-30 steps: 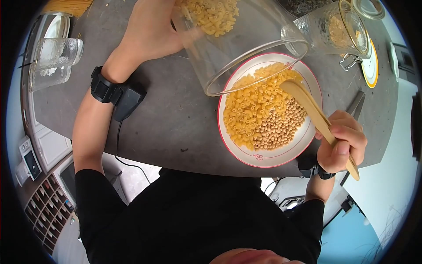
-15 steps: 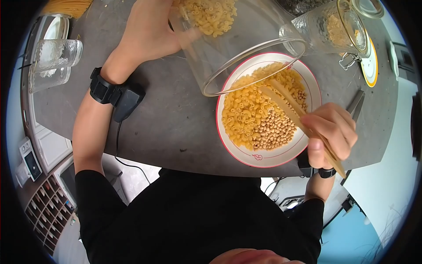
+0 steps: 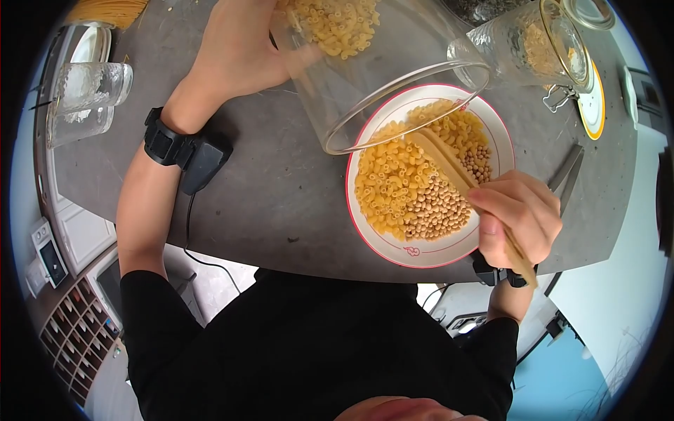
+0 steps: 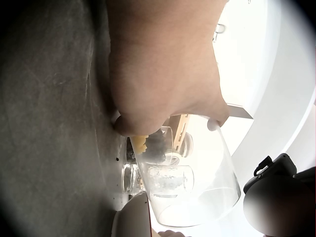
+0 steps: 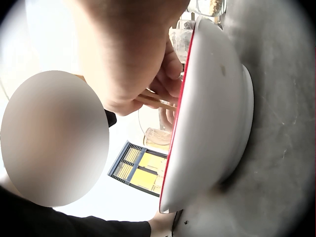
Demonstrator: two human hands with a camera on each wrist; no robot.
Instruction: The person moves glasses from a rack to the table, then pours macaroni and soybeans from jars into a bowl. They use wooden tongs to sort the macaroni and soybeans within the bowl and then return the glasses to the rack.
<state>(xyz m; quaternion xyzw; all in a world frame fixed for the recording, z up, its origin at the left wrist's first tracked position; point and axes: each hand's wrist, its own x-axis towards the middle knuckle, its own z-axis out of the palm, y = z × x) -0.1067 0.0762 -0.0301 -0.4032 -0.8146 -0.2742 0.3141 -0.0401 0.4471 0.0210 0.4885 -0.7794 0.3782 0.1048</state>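
My left hand (image 3: pixel 239 56) grips a large clear glass jar (image 3: pixel 404 52) near its base. The jar lies tilted, its mouth overlapping the far left rim of a white red-rimmed bowl (image 3: pixel 421 255). Some elbow macaroni (image 3: pixel 340 28) sits deep inside the jar. More macaroni (image 3: pixel 382 182) fills much of the bowl, with tan soybeans (image 3: pixel 439 210) at its near right side. Thumb and fingers of my right hand (image 3: pixel 523 217) pinch wooden tongs (image 3: pixel 449 165), whose tips reach the macaroni below the jar's mouth. In the right wrist view the bowl (image 5: pixel 212 118) hides those tips.
A clip-top glass jar (image 3: pixel 519 49) lies on its side at the back right, beside a yellow-rimmed plate (image 3: pixel 591 105). Grey metal blades or arms (image 3: pixel 567 175) rest to the bowl's right. Textured glasses (image 3: pixel 91 88) stand at the left, spaghetti (image 3: pixel 116 10) behind them.
The right hand has brought the tongs leftward across the bowl, from its right side to the macaroni near the jar's mouth. The left hand and its jar have barely moved.
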